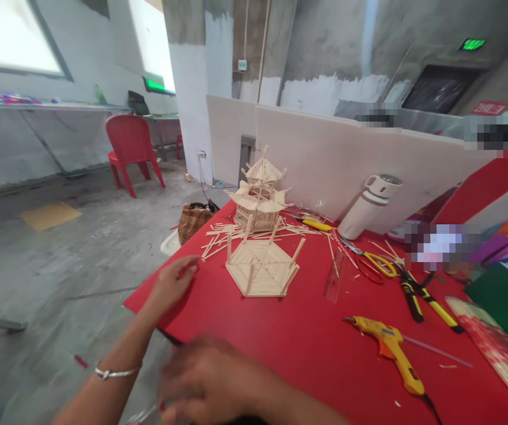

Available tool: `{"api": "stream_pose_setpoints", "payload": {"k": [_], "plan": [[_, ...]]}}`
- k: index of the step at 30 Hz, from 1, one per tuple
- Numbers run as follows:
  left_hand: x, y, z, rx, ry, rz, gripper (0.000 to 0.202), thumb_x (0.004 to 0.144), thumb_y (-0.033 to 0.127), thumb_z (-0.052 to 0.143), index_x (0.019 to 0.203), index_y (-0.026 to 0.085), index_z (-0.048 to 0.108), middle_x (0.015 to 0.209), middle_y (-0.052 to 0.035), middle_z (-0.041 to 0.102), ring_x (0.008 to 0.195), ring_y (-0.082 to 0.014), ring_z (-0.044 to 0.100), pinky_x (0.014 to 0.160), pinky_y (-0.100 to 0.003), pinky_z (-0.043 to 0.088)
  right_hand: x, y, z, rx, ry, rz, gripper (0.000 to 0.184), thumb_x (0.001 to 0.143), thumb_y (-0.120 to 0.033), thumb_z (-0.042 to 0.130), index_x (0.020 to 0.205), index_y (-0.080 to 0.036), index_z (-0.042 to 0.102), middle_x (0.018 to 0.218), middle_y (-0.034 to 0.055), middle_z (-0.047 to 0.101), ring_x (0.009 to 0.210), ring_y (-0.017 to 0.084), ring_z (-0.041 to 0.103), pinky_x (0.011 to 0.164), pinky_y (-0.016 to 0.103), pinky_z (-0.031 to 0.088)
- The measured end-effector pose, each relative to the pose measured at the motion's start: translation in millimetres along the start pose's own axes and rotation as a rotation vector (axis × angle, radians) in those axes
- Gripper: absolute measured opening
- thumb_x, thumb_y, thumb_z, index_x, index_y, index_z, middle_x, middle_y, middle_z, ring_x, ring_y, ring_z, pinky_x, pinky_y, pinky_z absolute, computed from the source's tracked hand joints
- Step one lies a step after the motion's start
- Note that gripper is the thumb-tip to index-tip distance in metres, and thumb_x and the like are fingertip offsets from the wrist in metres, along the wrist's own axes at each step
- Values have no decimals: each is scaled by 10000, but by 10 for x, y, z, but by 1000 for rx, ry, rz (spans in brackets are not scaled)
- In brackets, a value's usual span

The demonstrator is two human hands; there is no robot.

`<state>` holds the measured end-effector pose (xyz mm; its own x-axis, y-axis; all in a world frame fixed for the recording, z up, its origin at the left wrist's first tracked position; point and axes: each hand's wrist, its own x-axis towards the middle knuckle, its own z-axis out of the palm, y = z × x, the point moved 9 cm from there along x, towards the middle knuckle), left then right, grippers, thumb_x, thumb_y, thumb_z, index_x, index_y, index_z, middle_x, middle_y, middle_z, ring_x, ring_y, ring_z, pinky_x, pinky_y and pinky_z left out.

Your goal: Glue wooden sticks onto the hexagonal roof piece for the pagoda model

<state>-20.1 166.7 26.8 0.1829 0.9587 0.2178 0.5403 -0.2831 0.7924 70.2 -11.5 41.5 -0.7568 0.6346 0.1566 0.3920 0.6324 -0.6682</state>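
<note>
My left hand (174, 286) rests at the left edge of the red table, its fingers loosely bent and apart, with nothing visible in them. My right hand (209, 378) is smeared by motion in front of the table's near edge, so its fingers cannot be made out. Ahead of both hands lies a hexagonal base of thin wooden sticks (260, 268), with short posts standing at its corners. Behind it stands a tiered stick pagoda (260, 200). Loose wooden sticks (218, 236) are scattered around the pagoda's foot, some near my left fingertips.
On the red table (280, 348) to the right lie a yellow glue gun (390, 348), pliers (428, 301), scissors (380, 265), a ruler (334, 277) and a yellow cutter (315, 224). A white flask (369, 206) stands by the white partition (307, 153). A bag (195, 221) sits beyond the left edge.
</note>
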Motion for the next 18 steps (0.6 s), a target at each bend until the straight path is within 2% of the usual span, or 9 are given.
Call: {"api": "stream_pose_setpoints", "payload": {"k": [1, 3, 6, 7, 9, 11, 13, 15, 18], "plan": [[14, 20, 106, -9, -35, 11, 464, 806, 407, 506, 1145, 141, 679, 1160, -132, 728, 1040, -264, 694, 923, -398, 547, -137, -25, -7, 90, 11, 19, 304, 934, -426, 533, 1112, -273, 726, 1166, -2, 730, 1121, 187, 653, 985, 258, 469], [34, 72, 273, 0, -78, 32, 490, 804, 358, 501, 1227, 153, 635, 1214, -128, 707, 1103, -269, 672, 940, -400, 536, -472, 167, -193, 185, 216, 206, 264, 931, -302, 503, 1017, -277, 752, 1004, -8, 770, 949, 171, 709, 878, 250, 515], [56, 172, 431, 53, -112, 61, 548, 792, 290, 486, 1318, 166, 572, 1195, -119, 716, 1125, -272, 663, 955, -412, 523, -1253, 877, -645, 346, 757, 662, 315, 919, -314, 459, 1038, -197, 727, 902, 73, 768, 815, 216, 724, 763, 328, 569], [63, 209, 469, 76, -119, 73, 569, 788, 271, 480, 1343, 169, 552, 1192, -116, 717, 1130, -271, 660, 967, -417, 515, -1513, 1107, -773, 374, 916, 783, 351, 906, -332, 457, 1113, -174, 693, 915, 94, 762, 811, 232, 724, 768, 367, 576], [78, 277, 535, 116, -131, 95, 607, 780, 240, 472, 1382, 174, 513, 1207, -111, 710, 1147, -269, 649, 995, -428, 495, -1849, 1460, -1037, 340, 1133, 890, 478, 856, -287, 448, 1294, -153, 586, 1122, 133, 721, 930, 248, 713, 857, 426, 559], [87, 327, 596, 145, -144, 111, 641, 779, 223, 468, 1417, 173, 469, 1231, -114, 698, 1165, -271, 637, 1017, -441, 476, -1983, 1753, -1243, 299, 1212, 961, 647, 781, -199, 433, 1422, -113, 464, 1272, 178, 647, 1049, 252, 680, 915, 431, 534], [83, 357, 643, 165, -154, 116, 662, 787, 223, 463, 1445, 162, 427, 1255, -125, 685, 1193, -283, 620, 1030, -458, 464, -1968, 1994, -1345, 327, 1195, 1013, 773, 720, -148, 426, 1486, -67, 362, 1330, 205, 607, 1114, 254, 655, 936, 411, 523], [56, 379, 673, 176, -166, 121, 669, 795, 228, 451, 1458, 150, 403, 1271, -133, 676, 1223, -294, 599, 1032, -469, 462, -1872, 2146, -1367, 401, 1161, 1002, 839, 689, -122, 417, 1517, -62, 295, 1299, 188, 638, 1121, 240, 656, 969, 401, 500], [-25, 389, 645, 184, -152, 127, 662, 789, 231, 450, 1447, 164, 419, 1263, -119, 684, 1235, -295, 593, 1029, -462, 470, -1723, 2215, -1323, 475, 1132, 930, 854, 681, -115, 410, 1526, -93, 282, 1235, 138, 690, 1103, 224, 669, 1005, 413, 469]]}}
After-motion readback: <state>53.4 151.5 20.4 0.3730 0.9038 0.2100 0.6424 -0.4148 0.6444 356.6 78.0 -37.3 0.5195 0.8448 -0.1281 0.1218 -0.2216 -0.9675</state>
